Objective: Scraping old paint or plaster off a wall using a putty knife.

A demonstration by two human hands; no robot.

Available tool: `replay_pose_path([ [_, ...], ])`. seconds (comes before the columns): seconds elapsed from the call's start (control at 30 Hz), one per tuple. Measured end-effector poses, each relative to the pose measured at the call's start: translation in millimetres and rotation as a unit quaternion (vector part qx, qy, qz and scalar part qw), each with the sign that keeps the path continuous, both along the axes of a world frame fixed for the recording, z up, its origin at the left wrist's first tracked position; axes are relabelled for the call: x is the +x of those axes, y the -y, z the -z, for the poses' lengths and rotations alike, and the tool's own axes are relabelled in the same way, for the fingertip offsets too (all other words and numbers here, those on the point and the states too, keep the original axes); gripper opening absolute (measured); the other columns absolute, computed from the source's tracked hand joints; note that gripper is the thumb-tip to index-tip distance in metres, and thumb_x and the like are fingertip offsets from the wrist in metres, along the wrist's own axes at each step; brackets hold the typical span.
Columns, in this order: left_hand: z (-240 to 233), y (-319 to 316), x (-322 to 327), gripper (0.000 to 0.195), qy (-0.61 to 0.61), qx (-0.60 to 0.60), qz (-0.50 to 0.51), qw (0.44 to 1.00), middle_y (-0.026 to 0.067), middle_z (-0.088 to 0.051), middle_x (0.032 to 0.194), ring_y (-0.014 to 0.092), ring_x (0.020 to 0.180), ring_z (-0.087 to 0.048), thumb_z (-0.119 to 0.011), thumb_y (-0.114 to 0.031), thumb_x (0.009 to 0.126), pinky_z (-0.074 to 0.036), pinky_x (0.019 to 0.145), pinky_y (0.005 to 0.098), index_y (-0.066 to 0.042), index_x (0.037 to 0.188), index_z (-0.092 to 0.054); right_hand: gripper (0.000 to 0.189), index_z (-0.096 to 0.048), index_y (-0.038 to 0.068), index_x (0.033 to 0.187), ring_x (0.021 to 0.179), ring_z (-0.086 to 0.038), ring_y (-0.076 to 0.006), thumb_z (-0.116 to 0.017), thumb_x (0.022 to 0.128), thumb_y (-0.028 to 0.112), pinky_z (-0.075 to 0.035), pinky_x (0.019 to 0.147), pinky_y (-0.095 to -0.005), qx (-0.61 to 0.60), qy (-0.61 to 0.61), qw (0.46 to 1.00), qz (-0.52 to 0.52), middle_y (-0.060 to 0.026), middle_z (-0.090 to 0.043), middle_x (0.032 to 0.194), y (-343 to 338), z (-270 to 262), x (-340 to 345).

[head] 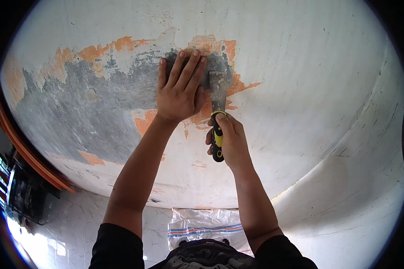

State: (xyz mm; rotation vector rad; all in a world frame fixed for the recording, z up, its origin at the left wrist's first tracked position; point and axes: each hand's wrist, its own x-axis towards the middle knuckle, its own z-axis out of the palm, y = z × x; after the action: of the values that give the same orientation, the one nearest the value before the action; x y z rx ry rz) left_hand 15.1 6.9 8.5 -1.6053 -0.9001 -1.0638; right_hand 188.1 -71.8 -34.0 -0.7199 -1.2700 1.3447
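Note:
In front of me is a painted wall [289,67] with a large stripped grey patch [114,89], edged by orange remnants of an older coat. My left hand [181,87] lies flat with spread fingers at the patch's upper right, over a dark area; whether something is beneath the palm, I cannot tell. My right hand [230,134] grips the black and yellow handle of a putty knife [219,90], thumb on top. Its metal blade points up, with its edge against the grey surface just right of my left hand.
A corner with an adjoining wall [350,188] runs down the right side. A white woven plastic sheet [202,223] with blue and red stripes lies on the tiled floor [77,218] below. Orange trim [30,154] and a dark object [27,193] stand at left.

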Motion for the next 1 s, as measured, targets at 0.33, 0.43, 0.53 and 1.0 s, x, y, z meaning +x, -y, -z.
replay_pose_path([
  [0.33, 2, -1, 0, 0.055, 0.001, 0.006, 0.008, 1.000, 0.0046, -0.047, 0.157, 0.029, 0.147, -0.041, -0.046, -0.037, 0.097, -0.020, 0.122, 0.0601, -0.014, 0.146, -0.056, 0.034, -0.057, 0.002, 0.098, 0.057, -0.060, -0.0103, -0.049, 0.106, 0.034, -0.050, 0.043, -0.0267, -0.031, 0.001, 1.000, 0.003, -0.0043, -0.058, 0.078, 9, 32, 2],
  [0.43, 1, 1, 2, 0.056, -0.009, -0.003, 0.006, 1.000, 0.0088, -0.046, 0.157, 0.033, 0.148, -0.038, -0.042, -0.033, 0.098, -0.016, 0.123, 0.0583, -0.010, 0.147, -0.053, 0.035, -0.057, 0.002, 0.097, 0.057, -0.060, -0.0106, -0.048, 0.107, 0.035, -0.050, 0.043, -0.0268, -0.034, -0.009, 0.999, 0.003, -0.0045, -0.057, 0.075, 9, 20, 2],
  [0.53, 0, 1, -2, 0.056, -0.015, -0.002, -0.003, 1.000, 0.0087, -0.045, 0.158, 0.032, 0.148, -0.038, -0.042, -0.032, 0.097, -0.015, 0.123, 0.0582, -0.010, 0.148, -0.053, 0.037, -0.057, 0.003, 0.097, 0.057, -0.060, -0.0105, -0.046, 0.107, 0.036, -0.051, 0.044, -0.0268, -0.003, -0.008, 1.000, -0.002, -0.0046, -0.058, 0.069, 2, -2, -2],
  [1.0, 1, 0, -1, 0.056, -0.014, -0.004, -0.002, 1.000, 0.0084, -0.046, 0.157, 0.032, 0.149, -0.038, -0.043, -0.032, 0.097, -0.015, 0.123, 0.0587, -0.010, 0.147, -0.053, 0.037, -0.058, 0.003, 0.098, 0.056, -0.059, -0.0108, -0.048, 0.107, 0.037, -0.050, 0.045, -0.0273, -0.014, 0.014, 1.000, 0.004, -0.0051, -0.057, 0.068, 4, 11, 6],
])
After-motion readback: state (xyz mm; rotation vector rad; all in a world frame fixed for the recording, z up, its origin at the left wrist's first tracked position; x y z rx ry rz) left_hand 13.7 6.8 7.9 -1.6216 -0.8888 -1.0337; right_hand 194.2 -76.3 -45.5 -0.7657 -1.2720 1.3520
